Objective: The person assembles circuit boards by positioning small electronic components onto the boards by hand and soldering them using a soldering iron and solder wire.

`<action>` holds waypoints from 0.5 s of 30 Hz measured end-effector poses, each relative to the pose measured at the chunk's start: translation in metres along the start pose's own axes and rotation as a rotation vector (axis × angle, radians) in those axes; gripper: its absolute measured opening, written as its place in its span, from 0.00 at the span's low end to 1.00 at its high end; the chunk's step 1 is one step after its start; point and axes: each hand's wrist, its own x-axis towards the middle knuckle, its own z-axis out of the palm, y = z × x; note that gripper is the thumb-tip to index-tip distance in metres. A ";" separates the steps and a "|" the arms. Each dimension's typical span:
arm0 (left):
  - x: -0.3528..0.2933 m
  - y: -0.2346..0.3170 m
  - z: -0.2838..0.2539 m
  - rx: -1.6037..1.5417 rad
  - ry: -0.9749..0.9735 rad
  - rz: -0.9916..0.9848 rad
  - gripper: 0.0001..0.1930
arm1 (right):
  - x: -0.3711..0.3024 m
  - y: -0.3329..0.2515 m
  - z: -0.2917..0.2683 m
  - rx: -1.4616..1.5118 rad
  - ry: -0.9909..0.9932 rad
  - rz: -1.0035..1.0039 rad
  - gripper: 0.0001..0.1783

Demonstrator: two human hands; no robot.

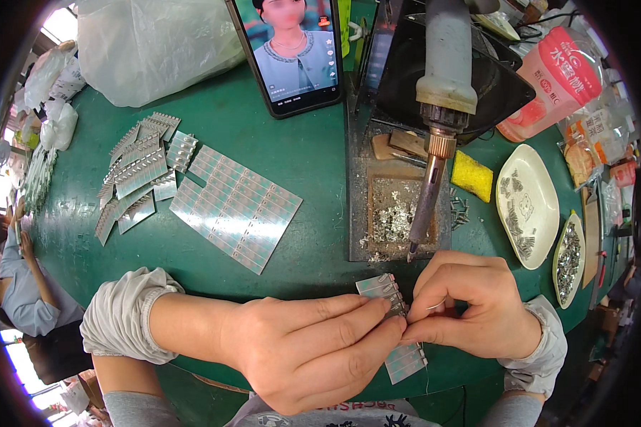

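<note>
On the green table (299, 164) I see one large silvery panel (236, 206) and a far-left heap of loose strips (137, 171) lying untouched, so I judge most work remains. A clear bag (157, 43) sits far left, a pink pouch (559, 82) far right. My left hand (313, 352) and right hand (470, 306) are both pinched shut on one small strip (395, 324) at the near edge.

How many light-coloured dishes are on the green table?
2. The larger white dish lies right of the yellow sponge; the smaller dish, full of small metal parts, lies beside it near the table edge.
</note>
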 end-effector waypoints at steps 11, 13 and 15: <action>0.003 0.002 -0.005 -0.111 -0.029 -0.115 0.03 | 0.001 -0.014 -0.019 0.432 0.111 0.445 0.08; 0.003 0.003 -0.004 -0.175 -0.029 -0.161 0.02 | 0.000 -0.011 -0.020 0.440 0.121 0.386 0.07; 0.003 0.004 -0.006 -0.229 -0.042 -0.221 0.02 | -0.001 -0.013 -0.020 0.444 0.132 0.325 0.07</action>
